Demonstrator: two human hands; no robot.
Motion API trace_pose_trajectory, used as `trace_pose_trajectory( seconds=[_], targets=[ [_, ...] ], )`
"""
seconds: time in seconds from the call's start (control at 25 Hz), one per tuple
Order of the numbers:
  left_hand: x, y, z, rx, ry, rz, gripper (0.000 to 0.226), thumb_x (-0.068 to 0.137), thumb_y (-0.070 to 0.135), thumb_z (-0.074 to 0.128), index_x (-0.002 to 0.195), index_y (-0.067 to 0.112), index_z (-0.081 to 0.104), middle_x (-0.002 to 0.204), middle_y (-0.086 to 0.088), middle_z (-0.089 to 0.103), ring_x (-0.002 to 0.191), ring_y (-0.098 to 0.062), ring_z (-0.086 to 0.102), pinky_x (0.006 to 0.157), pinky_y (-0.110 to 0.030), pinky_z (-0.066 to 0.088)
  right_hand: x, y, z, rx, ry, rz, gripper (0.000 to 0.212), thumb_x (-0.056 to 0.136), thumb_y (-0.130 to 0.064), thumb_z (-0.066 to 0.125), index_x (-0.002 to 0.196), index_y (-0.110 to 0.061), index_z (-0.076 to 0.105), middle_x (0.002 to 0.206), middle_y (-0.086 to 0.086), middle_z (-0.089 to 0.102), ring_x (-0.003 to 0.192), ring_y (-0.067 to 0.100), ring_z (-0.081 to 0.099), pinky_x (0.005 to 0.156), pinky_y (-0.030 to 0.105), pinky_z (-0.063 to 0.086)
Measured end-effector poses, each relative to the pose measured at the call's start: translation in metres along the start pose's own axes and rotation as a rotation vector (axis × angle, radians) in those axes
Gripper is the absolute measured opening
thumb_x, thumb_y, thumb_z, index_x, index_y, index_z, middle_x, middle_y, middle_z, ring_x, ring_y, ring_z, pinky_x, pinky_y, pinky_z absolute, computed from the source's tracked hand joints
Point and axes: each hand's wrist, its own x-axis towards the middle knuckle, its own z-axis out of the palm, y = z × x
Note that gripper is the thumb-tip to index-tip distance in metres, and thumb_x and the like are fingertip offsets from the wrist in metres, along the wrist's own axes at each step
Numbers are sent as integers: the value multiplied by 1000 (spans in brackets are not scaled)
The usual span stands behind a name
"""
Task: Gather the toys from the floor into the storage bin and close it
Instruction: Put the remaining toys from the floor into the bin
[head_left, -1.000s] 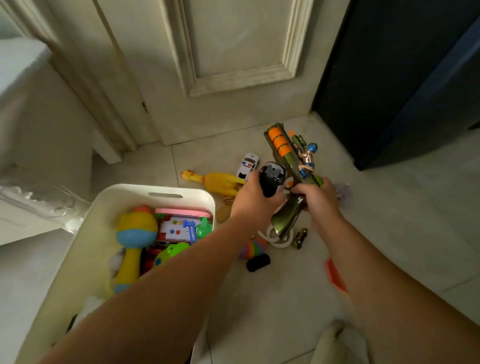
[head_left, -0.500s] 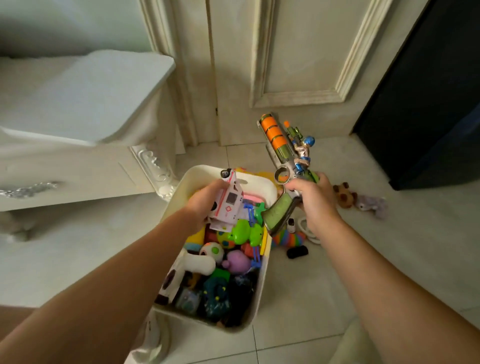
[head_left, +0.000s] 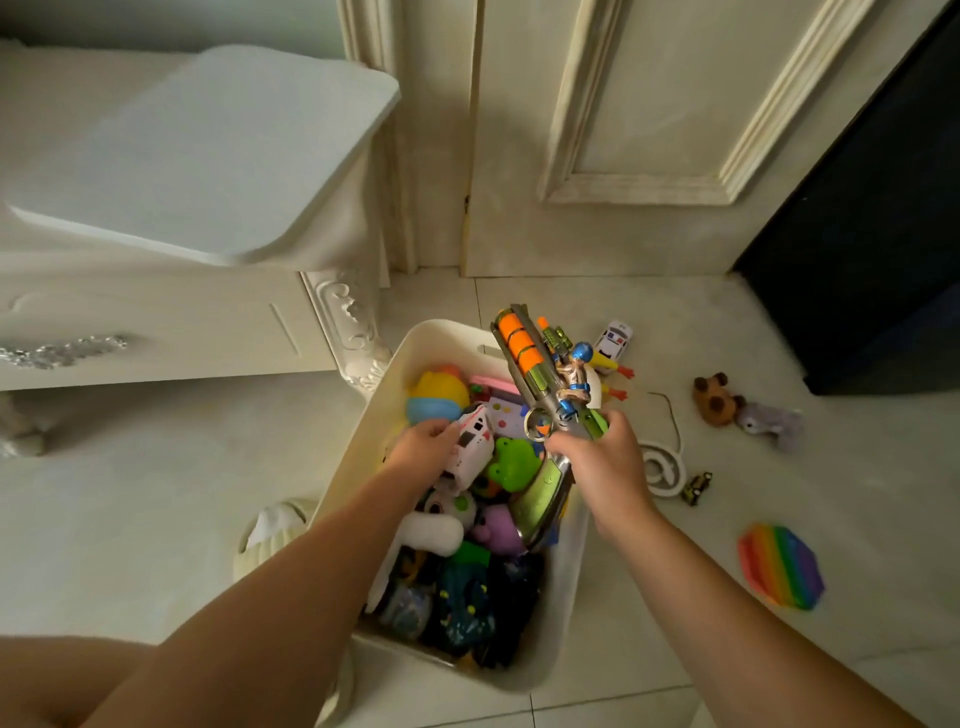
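Note:
The white storage bin (head_left: 363, 436) stands on the tiled floor, filled with several toys. My left hand (head_left: 423, 449) is inside the bin, shut on a white and red toy vehicle (head_left: 474, 441). My right hand (head_left: 597, 457) grips a green and orange toy gun (head_left: 535, 374) by its handle, held over the bin's right side with the barrel pointing away. On the floor to the right lie a white police car (head_left: 613, 336), a brown plush (head_left: 714, 400), a grey plush (head_left: 774, 421), a white ring toy (head_left: 662, 467), a small dark car (head_left: 696, 488) and a rainbow pop toy (head_left: 779, 566).
A white cabinet (head_left: 171, 322) with a light top stands at the left, close to the bin's far corner. A cream door (head_left: 623, 130) fills the back. A dark piece of furniture (head_left: 872, 208) stands at the right. A pale plush (head_left: 270, 535) lies by the bin's left side.
Both hands have moved from the floor toys over to the bin. The left hand has gone down into the bin with the toy vehicle, and the gun has lowered toward the bin.

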Motion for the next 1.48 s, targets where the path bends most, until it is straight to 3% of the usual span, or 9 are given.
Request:
trace_pose_trajectory(
  seconds=[0.24, 0.4, 0.56, 0.72, 0.8, 0.96, 1.08, 1.24, 1.48],
  targets=[
    [-2, -2, -22, -81, 48, -66, 18, 95, 29, 44, 85, 23, 58, 77, 1, 49, 81, -19, 47, 75, -30, 36, -23, 1, 14, -180, -54, -74, 34, 75, -13, 71, 103, -20, 53, 89, -3, 63, 71, 9, 56, 52, 25, 34],
    [-15, -6, -44, -233, 58, -42, 28, 93, 42, 43, 77, 23, 55, 89, -7, 53, 85, -19, 48, 79, -36, 38, -36, -2, 39, -176, -86, -38, 42, 77, -18, 70, 114, -15, 50, 100, -2, 62, 82, 16, 57, 66, 28, 41],
    [-28, -11, -60, -198, -11, -66, 48, 91, 58, 39, 117, 24, 61, 121, -3, 57, 114, -22, 53, 99, -39, 39, -37, -6, 79, 5, -58, 4, 53, 85, -19, 70, 128, -11, 41, 118, 2, 54, 97, 15, 51, 78, 26, 40],
    [-42, -10, -63, -30, -134, -66, 36, 102, 47, 27, 98, 25, 55, 99, 1, 55, 88, -12, 54, 78, -26, 41, -37, -3, 111, 8, -44, -87, 64, 85, -18, 70, 139, -14, 36, 127, 3, 56, 105, 17, 59, 82, 26, 52],
    [-43, -7, -61, 104, -132, -61, 43, 102, 45, 26, 126, 21, 53, 124, -8, 55, 111, -21, 54, 95, -32, 39, -31, -10, 109, -45, -86, -59, 62, 84, -20, 68, 138, -18, 38, 120, -1, 57, 98, 17, 60, 79, 32, 50],
    [-41, -10, -61, 274, -193, -45, 32, 98, 27, 47, 127, 16, 53, 124, -11, 51, 112, -26, 49, 91, -30, 37, -11, -20, 79, -115, -178, -31, 59, 80, -15, 67, 134, -21, 46, 109, -6, 58, 94, 16, 54, 81, 32, 43],
    [-34, -23, -55, 473, -258, -53, 64, 82, 27, 59, 143, 23, 39, 141, -6, 45, 124, -26, 47, 100, -32, 40, 7, -18, 49, -175, -190, 0, 63, 78, -8, 72, 134, -23, 49, 107, -7, 58, 98, 19, 57, 85, 33, 47],
    [-29, -22, -42, 608, -146, -5, 63, 91, 13, 47, 149, 25, 28, 144, -12, 40, 129, -31, 43, 103, -37, 40, 31, 0, 32, -631, -25, -163, 66, 83, -14, 72, 140, -18, 40, 134, 13, 47, 119, 31, 50, 94, 35, 44],
    [-25, -24, -36, 713, -122, 36, 62, 91, 12, 46, 149, 28, 28, 141, -11, 42, 127, -30, 41, 103, -38, 40, 40, 40, 47, -1242, 93, -564, 55, 94, -11, 41, 148, -24, 33, 142, 13, 42, 123, 32, 40, 101, 39, 38]
  ],
)
